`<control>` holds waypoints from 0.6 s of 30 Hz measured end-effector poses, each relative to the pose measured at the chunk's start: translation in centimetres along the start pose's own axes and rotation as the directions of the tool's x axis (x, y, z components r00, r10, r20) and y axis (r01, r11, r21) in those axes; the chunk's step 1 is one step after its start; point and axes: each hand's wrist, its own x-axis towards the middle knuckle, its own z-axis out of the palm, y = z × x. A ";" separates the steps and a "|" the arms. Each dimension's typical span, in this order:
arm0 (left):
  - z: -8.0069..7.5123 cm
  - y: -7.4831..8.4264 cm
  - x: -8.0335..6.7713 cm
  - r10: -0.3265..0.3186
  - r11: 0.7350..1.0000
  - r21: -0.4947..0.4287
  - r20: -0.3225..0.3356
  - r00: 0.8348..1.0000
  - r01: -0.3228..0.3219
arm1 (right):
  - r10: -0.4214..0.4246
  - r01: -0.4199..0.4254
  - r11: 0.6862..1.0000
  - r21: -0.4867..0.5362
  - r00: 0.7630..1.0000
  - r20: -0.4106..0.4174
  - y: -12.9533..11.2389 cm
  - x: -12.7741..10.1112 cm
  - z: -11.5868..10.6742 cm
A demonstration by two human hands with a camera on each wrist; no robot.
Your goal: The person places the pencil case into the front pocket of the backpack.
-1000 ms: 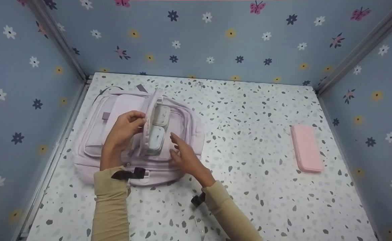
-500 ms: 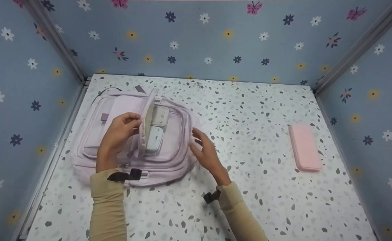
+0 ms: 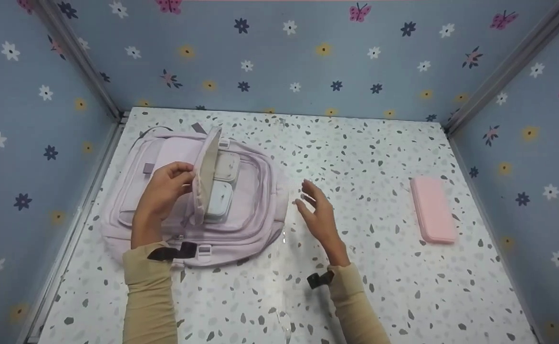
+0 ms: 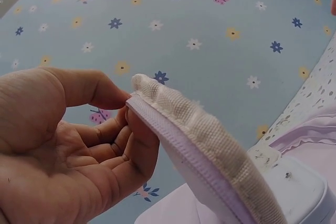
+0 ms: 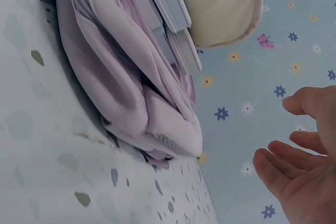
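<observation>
Bright, even light, soft shadows; wrist views slightly blurred up close.

A pale lilac backpack (image 3: 255, 210) lies flat on the left of the speckled table, near the far left corner. Its padded front flap (image 3: 206, 174) stands lifted on edge, cream lining facing right. Two white, rounded boxes (image 3: 222, 191) sit one behind the other in the opened pocket, just right of the flap.

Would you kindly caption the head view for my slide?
Left hand holds open a lilac backpack's flap; right hand hovers open beside it.
</observation>
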 end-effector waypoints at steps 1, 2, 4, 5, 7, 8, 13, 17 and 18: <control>0.0 0.0 0.0 0.002 1.000 0.005 -0.001 1.000 -0.002 | 0.005 -0.005 1.000 -0.001 1.000 -0.011 0.1 0.0 -0.3; -0.1 0.0 -0.1 0.003 1.000 0.010 -0.001 1.000 -0.003 | 0.009 -0.009 1.000 0.000 1.000 -0.021 0.2 -0.1 -0.5; -0.1 0.0 -0.1 0.005 1.000 0.015 0.000 1.000 -0.005 | 0.024 -0.025 1.000 -0.012 0.999 -0.041 0.4 -0.2 -1.1; -0.1 0.0 -0.1 0.006 1.000 0.014 0.002 1.000 -0.007 | 0.034 -0.035 0.999 -0.017 0.998 -0.052 0.5 -0.2 -1.4; -0.1 0.0 -0.1 0.008 1.000 0.004 0.006 1.000 -0.008 | 0.053 -0.055 0.998 -0.022 0.996 -0.071 0.8 -0.3 -1.9; -0.1 0.0 -0.1 0.008 1.000 -0.001 0.007 1.000 -0.008 | 0.059 -0.061 0.998 -0.021 0.995 -0.080 0.8 -0.3 -2.2; -0.2 -0.1 -0.1 0.010 0.999 -0.033 0.011 1.000 -0.010 | 0.088 -0.090 0.996 -0.017 0.990 -0.114 1.3 -0.4 -3.4; -0.3 -0.1 -0.1 0.004 0.999 -0.032 0.013 1.000 -0.004 | 0.097 -0.100 0.995 -0.015 0.987 -0.131 1.7 -0.5 -4.5; -0.4 -0.1 -0.2 0.003 0.999 -0.032 0.015 1.000 -0.002 | 0.100 -0.104 0.994 -0.021 0.986 -0.135 1.7 -0.6 -4.8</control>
